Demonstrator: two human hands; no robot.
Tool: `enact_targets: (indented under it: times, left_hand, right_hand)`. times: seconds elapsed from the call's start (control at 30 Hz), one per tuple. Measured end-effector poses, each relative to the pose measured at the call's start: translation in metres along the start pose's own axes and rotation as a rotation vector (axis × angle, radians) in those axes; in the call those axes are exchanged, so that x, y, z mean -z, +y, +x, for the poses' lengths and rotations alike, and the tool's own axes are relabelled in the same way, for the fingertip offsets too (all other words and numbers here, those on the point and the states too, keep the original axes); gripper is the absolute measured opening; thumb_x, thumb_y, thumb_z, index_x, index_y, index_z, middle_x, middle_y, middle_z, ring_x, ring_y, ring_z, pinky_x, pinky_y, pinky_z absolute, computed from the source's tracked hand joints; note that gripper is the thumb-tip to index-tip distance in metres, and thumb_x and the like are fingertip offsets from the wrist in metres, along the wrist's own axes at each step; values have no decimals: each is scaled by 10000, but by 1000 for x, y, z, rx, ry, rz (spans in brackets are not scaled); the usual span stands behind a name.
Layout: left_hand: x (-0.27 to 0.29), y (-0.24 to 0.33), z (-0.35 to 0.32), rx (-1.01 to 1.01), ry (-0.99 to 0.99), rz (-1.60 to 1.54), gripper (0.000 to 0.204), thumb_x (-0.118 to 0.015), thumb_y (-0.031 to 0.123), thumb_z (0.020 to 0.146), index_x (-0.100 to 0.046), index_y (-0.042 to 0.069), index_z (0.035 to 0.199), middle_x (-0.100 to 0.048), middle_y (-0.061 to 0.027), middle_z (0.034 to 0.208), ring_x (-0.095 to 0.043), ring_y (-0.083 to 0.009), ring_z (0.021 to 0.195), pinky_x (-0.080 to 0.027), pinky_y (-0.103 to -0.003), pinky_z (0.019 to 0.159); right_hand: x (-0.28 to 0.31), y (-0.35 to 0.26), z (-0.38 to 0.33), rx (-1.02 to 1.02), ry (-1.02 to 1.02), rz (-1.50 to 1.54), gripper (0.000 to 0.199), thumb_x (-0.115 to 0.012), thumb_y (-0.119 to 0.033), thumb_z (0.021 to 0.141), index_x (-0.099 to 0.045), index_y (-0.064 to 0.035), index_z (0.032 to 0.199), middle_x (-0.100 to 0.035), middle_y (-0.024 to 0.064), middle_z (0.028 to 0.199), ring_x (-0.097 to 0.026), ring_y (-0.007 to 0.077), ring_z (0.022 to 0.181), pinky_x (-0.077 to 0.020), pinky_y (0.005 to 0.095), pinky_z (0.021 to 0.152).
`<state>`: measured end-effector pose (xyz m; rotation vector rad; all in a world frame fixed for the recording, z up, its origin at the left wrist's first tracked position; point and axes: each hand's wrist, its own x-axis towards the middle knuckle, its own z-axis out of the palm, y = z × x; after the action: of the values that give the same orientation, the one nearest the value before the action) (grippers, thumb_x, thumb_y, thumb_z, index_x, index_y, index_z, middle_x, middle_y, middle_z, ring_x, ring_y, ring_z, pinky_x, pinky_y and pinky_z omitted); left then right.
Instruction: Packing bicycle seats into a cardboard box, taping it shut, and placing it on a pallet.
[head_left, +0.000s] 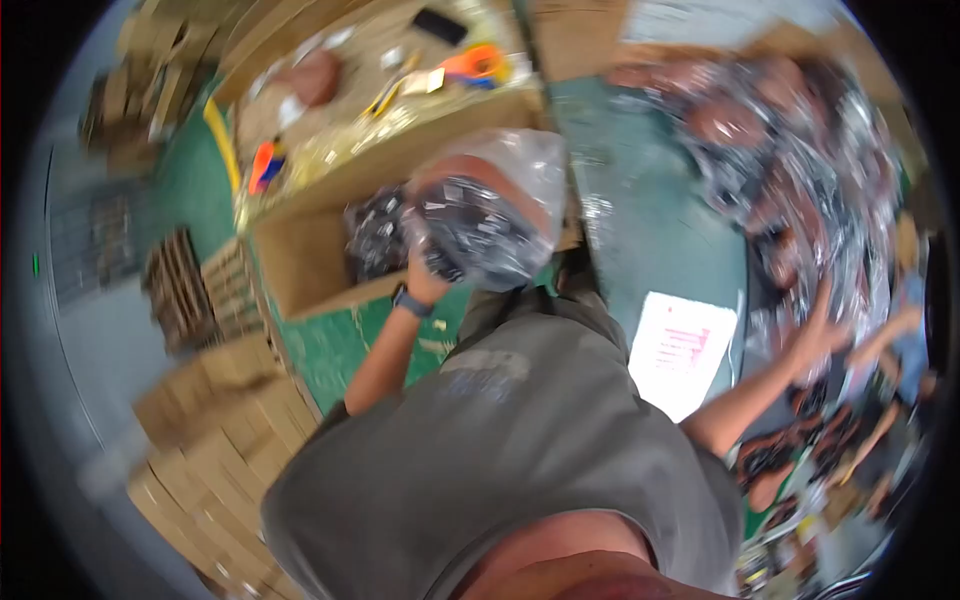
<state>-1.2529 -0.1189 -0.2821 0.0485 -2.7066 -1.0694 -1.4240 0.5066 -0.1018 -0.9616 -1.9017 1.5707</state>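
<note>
Green floor (650,230); left hand (425,268) grips bag (490,215) before box (310,260), right hand (815,335) spread.

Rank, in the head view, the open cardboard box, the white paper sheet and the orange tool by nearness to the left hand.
From the left hand:
1. Open cardboard box, just beside it on the left.
2. Orange tool, up on the bench beyond.
3. White paper sheet, on the green floor, right.

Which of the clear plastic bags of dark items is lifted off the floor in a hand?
The clear bag gripped by the left hand above the open cardboard box; the other bags lie heaped on the green floor at right.
</note>
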Motion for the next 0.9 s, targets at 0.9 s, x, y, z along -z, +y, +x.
enact_targets:
  times: [0.9]
  left_hand:
    - [2,-324,-68,566,-1013,720,939,-761,517,925,-370,190,1713,-252,-179,1809,-228,-376,1667,-255,-672,1278]
  right_hand:
    - [-414,196,-429,414,-1525,-574,507,-750,-371,940,-733,-83,1358,-777,200,1260,-738,396,1172,-579,503,1021]
